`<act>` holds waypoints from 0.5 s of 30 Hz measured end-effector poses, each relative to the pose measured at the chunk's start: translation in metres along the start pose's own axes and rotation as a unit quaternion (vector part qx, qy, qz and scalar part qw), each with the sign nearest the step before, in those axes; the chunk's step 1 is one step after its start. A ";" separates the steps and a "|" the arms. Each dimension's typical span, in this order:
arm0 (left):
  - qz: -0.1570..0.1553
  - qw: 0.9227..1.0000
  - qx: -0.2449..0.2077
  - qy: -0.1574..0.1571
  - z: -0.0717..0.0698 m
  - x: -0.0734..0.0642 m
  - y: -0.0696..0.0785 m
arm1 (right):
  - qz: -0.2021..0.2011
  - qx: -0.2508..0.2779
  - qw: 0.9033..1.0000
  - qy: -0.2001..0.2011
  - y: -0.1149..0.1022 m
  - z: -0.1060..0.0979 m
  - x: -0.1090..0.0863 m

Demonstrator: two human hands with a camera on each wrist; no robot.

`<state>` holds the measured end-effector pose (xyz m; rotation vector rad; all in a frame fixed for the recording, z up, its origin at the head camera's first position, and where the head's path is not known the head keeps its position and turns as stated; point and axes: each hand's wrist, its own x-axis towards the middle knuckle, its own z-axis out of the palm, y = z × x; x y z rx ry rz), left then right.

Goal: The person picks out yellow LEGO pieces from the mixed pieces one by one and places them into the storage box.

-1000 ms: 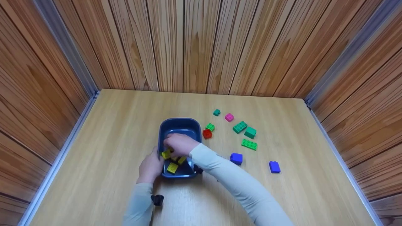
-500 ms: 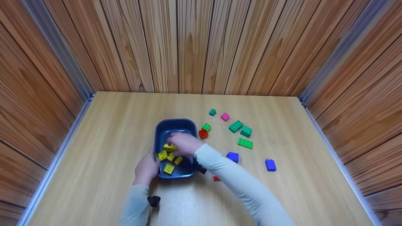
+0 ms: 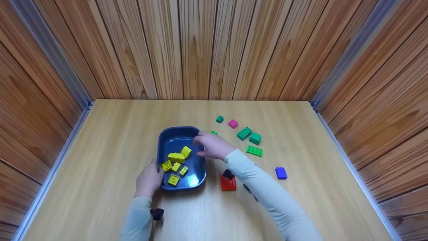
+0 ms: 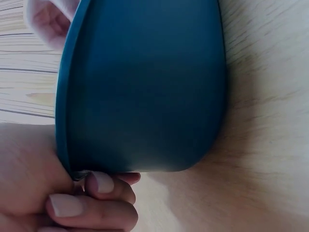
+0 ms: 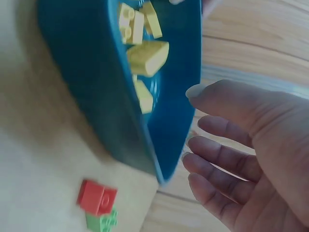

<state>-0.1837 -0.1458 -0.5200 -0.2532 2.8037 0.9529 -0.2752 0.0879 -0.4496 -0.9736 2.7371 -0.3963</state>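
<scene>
A dark blue plastic tub point(image 3: 180, 131) stands on the table with several yellow toy bricks point(image 3: 176, 157) in its near half. My left hand point(image 3: 149, 180) grips the tub's left rim; the left wrist view shows its curled fingers point(image 4: 91, 212) at the rim's edge. Over the tub's right rim hovers my right hand point(image 3: 215, 146), fingers loosely bent and nothing between them. In the right wrist view its thumb and fingertips are spread apart above the tub. Beside the tub's wall there lie a red brick point(image 5: 96, 197) and a light green brick point(image 5: 101, 222).
Right of the tub lie green bricks point(image 3: 244, 133), a pink brick point(image 3: 233, 124) and a blue brick point(image 3: 281, 173). A flat red brick point(image 3: 228, 183) sits near my right forearm. Wood-panelled walls point(image 3: 197, 50) enclose the table point(image 3: 117, 134) at the back and sides.
My right hand has let go of a yellow brick in the tub and risen right to the rim. The left hand keeps its grip. The whole view has shifted slightly.
</scene>
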 end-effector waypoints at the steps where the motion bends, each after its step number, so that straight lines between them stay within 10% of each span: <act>1: -0.002 1.000 -0.002 -0.006 -0.002 0.000 -0.001 | 0.007 0.006 1.000 0.003 0.002 -0.002 -0.002; 8: -0.034 0.998 -0.023 -0.037 -0.022 -0.002 -0.008 | 0.031 0.016 0.999 0.030 0.022 -0.008 -0.015; 15: 0.004 0.999 0.012 0.042 -0.047 0.006 0.003 | 0.031 -0.013 0.998 0.045 0.040 -0.009 -0.027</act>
